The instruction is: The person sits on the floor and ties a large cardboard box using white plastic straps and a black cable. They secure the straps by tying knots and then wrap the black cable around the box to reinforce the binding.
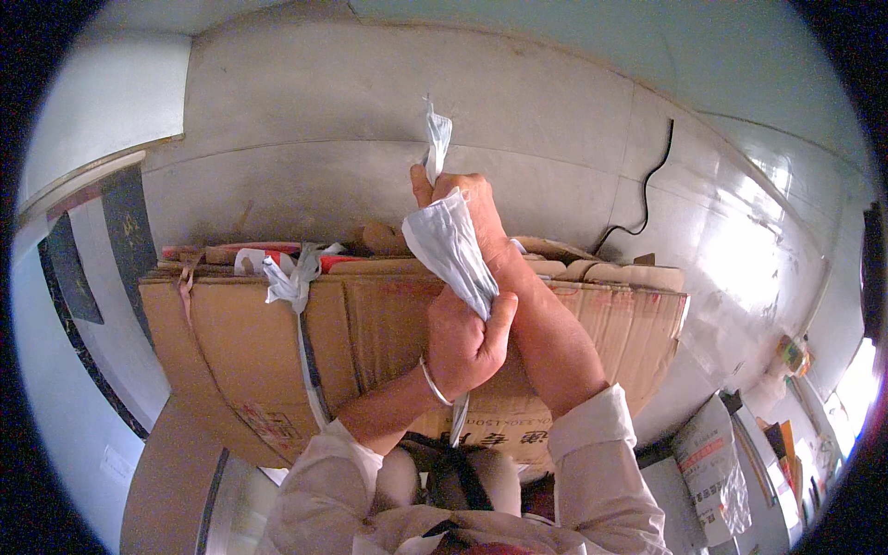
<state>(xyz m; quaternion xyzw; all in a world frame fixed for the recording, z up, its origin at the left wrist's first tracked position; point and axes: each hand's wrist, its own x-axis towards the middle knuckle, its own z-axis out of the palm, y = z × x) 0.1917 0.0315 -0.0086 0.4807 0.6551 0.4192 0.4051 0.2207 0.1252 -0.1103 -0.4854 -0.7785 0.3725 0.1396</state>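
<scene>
A bundle of flattened cardboard boxes point(395, 326) stands upright before me. My left hand point(461, 343), with a white bangle on the wrist, is closed around one white plastic strip point(451, 239), its loose end fanning upward from the fist. Farther out, my right hand point(465, 194) grips another piece of white strip point(438, 135), whose tail points away from me. Whether both pieces are one strip is hidden by the hands. A strip also runs down the bundle's near face below my left wrist. To the left, a knotted plastic strip point(298, 277) binds the bundle.
A brown tie point(186, 284) circles the bundle's left end. Behind it rises a grey wall or panel point(388, 83) with a black cable point(645, 194). On the right lie a printed plastic bag point(714, 465) and other items. A brown board point(166, 472) stands at lower left.
</scene>
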